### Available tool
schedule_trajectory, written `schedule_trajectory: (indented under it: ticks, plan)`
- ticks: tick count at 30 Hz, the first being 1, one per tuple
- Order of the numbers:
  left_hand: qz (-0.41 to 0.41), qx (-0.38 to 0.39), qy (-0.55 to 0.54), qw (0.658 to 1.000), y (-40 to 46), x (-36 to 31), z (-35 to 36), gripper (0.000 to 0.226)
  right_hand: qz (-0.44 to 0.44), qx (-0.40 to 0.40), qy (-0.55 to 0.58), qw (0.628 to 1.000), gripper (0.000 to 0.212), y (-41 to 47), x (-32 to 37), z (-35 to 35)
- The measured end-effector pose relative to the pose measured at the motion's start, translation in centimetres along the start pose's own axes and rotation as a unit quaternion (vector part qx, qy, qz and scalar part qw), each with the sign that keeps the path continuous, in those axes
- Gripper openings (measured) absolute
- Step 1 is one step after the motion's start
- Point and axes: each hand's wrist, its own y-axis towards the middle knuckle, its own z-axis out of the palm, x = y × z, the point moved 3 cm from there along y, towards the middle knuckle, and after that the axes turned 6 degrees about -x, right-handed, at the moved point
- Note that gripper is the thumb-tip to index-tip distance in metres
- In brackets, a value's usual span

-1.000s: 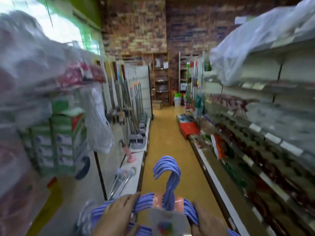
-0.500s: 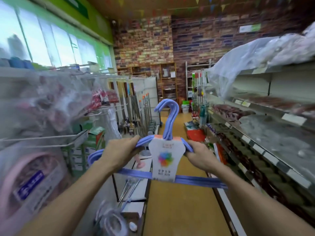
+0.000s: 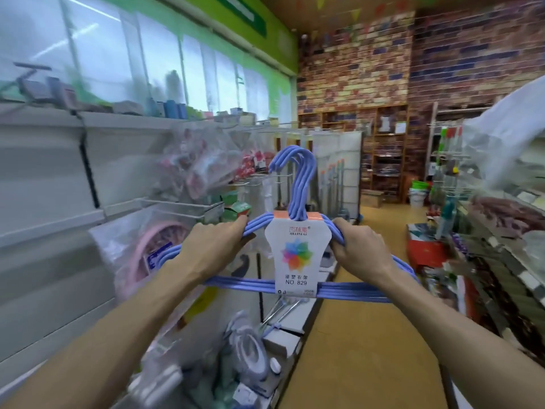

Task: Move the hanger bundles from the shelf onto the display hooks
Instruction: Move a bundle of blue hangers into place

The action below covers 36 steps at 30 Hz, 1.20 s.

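A bundle of blue plastic hangers with a white and orange card label is held upright in front of me in the shop aisle, hooks pointing up. My left hand grips the bundle's left shoulder. My right hand grips its right shoulder. White wire display hooks stick out from the left shelving, just left of the bundle at about its shoulder height. Bagged goods hang from other hooks there.
White shelving lines the left side, with a bagged pink round item and packaged goods low down. Stocked shelves run along the right. The yellow aisle floor leads to a brick wall with wooden racks.
The hanger bundle has been raised from low at the bottom of the view to chest height, and my view has turned left and upward toward the left shelving.
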Motion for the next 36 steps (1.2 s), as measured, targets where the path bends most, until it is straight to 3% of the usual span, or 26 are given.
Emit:
schedule_trajectory:
  ticks: [7, 16, 19, 27, 36]
  plan:
    - [-0.083, 0.029, 0.04, 0.995, -6.7, 5.5, -5.8, 0.022, -0.073, 0.036, 0.097, 0.992, 0.013, 0.9, 7.9, 1.8]
    - [-0.202, 0.098, 0.146, 0.963, -18.4, 11.3, -15.5, 0.032, -0.164, 0.083, 0.224, 0.957, 0.019, -2.1, 21.6, 2.4]
    - [-0.233, 0.109, 0.173, 0.951, -23.0, 12.4, -19.9, 0.032, -0.191, 0.087, 0.254, 0.944, 0.01, -4.1, 26.8, 1.7]
    - [-0.279, 0.163, 0.282, 0.904, -37.7, 14.5, -34.1, 0.034, -0.29, 0.084, 0.324, 0.897, 0.03, -13.2, 42.6, -3.1]
    - [-0.339, 0.196, 0.347, 0.852, -53.9, 14.8, -48.7, 0.03, -0.338, 0.129, 0.389, 0.847, 0.017, -25.1, 57.7, -10.1]
